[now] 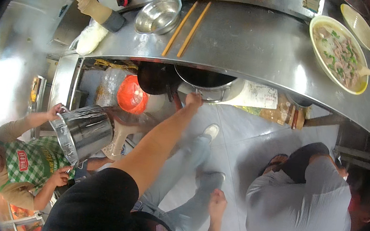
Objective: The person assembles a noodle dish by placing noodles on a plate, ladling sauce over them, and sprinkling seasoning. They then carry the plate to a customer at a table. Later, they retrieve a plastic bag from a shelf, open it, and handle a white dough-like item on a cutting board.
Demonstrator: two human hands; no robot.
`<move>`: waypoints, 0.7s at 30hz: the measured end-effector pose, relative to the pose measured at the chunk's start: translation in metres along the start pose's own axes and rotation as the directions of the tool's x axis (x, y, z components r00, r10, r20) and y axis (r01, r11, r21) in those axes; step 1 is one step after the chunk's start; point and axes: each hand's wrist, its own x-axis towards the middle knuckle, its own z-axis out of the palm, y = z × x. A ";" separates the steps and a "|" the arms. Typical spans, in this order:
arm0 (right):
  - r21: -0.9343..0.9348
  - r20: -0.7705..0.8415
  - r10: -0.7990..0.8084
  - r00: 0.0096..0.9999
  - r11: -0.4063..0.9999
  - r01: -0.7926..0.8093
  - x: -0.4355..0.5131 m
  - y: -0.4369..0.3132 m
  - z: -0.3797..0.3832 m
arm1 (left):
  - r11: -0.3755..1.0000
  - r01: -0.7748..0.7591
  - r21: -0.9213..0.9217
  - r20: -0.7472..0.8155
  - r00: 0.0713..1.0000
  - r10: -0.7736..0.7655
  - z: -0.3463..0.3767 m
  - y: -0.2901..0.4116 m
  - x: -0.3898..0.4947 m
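Observation:
My left hand [194, 99] reaches under the front edge of the steel counter [252, 40]. Its fingers are closed on the side handle of a large steel pot [231, 90], which is partly hidden below the counter top. A dark wok [152, 81] with a handle sits just left of the pot. My right hand [218, 203] hangs low beside my leg, fingers curled, with nothing seen in it. On the counter lie two long wooden chopsticks [193, 30] and a steel bowl [156, 15]. A bowl of meat soup [335, 58] with a white spoon stands at the right.
At left, a person in a checked apron [34, 154] tilts a tall steel pot [85, 133] by a plastic stool [118, 138]. A person in a grey shirt [298, 216] bends at right. A red bag [133, 94] and a squeeze bottle [101, 15] are at left.

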 end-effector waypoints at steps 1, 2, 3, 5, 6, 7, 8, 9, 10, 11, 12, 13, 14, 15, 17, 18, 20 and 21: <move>-0.004 -0.023 0.019 1.000 1.000 -0.019 -0.001 0.001 -0.003 | 1.000 -0.003 -0.010 0.004 1.000 0.004 -0.002 -0.005 0.009; -0.001 -0.023 0.017 1.000 1.000 -0.017 -0.001 0.001 -0.005 | 0.999 -0.003 -0.047 0.021 1.000 0.004 -0.005 -0.008 0.020; 0.007 -0.055 0.033 0.998 0.999 -0.033 -0.001 0.003 -0.007 | 0.995 0.009 -0.102 0.050 0.999 -0.004 -0.007 -0.009 0.032; 0.026 -0.123 0.058 0.991 0.998 -0.055 -0.002 0.008 -0.010 | 0.971 0.060 -0.233 0.103 0.994 -0.037 -0.015 -0.010 0.052; 0.037 -0.148 0.057 0.987 0.998 -0.052 -0.002 0.010 -0.009 | 0.958 0.070 -0.279 0.109 0.993 -0.041 -0.023 -0.012 0.056; 0.062 -0.175 0.038 0.984 0.998 -0.028 0.001 0.013 -0.009 | 0.934 0.059 -0.352 0.157 0.988 -0.004 -0.028 -0.018 0.052; 0.048 -0.176 0.058 0.983 0.998 -0.050 0.007 0.015 -0.008 | 0.953 -0.004 -0.302 0.144 0.988 0.050 -0.031 -0.024 0.046; 0.050 -0.181 0.065 0.981 0.997 -0.057 0.016 0.016 -0.007 | 0.867 0.039 -0.497 0.192 0.979 0.065 -0.036 -0.032 0.035; 0.066 -0.181 0.106 0.978 0.993 -0.095 0.029 0.017 -0.005 | 0.786 0.049 -0.616 0.462 0.831 0.310 -0.038 -0.050 0.012; 0.055 -0.190 0.058 0.980 0.997 -0.049 0.047 0.015 -0.004 | 0.821 0.161 -0.548 0.574 0.787 0.229 -0.031 -0.060 -0.007; 0.048 -0.194 0.039 0.980 0.998 -0.030 0.069 0.013 -0.004 | 0.812 0.327 -0.483 0.757 0.622 0.200 -0.027 -0.070 -0.029; 0.035 -0.194 0.027 0.981 0.999 -0.021 0.095 0.011 -0.006 | 0.948 0.126 -0.292 0.752 0.642 0.147 0.010 -0.074 -0.046; 0.052 -0.228 -0.028 0.973 0.998 0.041 0.124 0.008 -0.009 | 0.965 -0.214 -0.153 0.711 0.654 0.257 0.049 -0.077 -0.067; 0.070 -0.260 -0.072 0.963 0.993 0.093 0.154 0.006 -0.013 | 0.931 -0.323 -0.168 0.809 0.494 0.317 0.082 -0.060 -0.065; -0.013 -0.431 -0.250 0.867 0.963 0.271 0.212 0.004 -0.024 | 0.947 -0.304 -0.104 0.808 0.529 0.258 0.167 -0.012 -0.050; -0.006 -0.440 -0.236 0.866 0.966 0.260 0.239 0.005 -0.031 | 0.963 -0.083 -0.255 0.732 0.635 0.248 0.217 0.017 -0.040; -0.011 -0.485 -0.270 0.832 0.953 0.303 0.283 0.007 -0.042 | 0.913 0.069 -0.401 0.633 0.742 0.221 0.280 0.074 -0.012; -0.010 -0.498 -0.280 0.820 0.948 0.318 0.299 0.009 -0.044 | 0.909 0.014 -0.417 0.569 0.783 0.249 0.301 0.100 0.002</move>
